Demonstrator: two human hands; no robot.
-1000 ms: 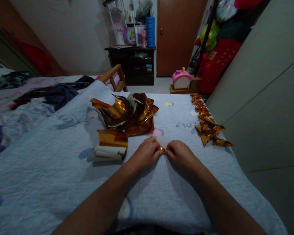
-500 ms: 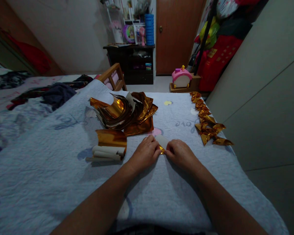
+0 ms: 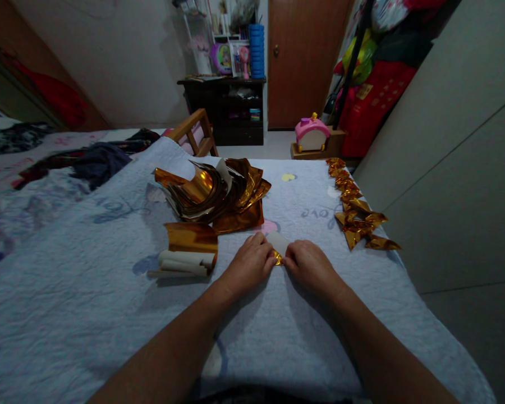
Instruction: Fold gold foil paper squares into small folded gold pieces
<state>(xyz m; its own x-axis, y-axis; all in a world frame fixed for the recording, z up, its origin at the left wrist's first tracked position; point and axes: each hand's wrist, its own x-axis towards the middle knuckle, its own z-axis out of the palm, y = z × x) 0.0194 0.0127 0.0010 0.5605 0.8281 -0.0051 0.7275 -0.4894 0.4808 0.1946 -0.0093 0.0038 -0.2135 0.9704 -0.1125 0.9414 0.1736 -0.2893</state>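
Between my two hands lies a small sheet of gold foil paper, its pale back facing up and its near edge folded over to show gold. My left hand pinches the fold from the left, fingers curled. From the right, my right hand grips the same fold with thumb and fingers close together. Both hands rest low on the cloth, and they cover much of the sheet. Left of my left hand, some curled gold sheets with rolled pale backs lie on the cloth.
A fanned stack of gold foil sheets lies beyond my left hand. Several folded gold pieces line the right edge of the pale blue cloth. Dark clothes lie at far left. A pink toy case stands beyond the cloth.
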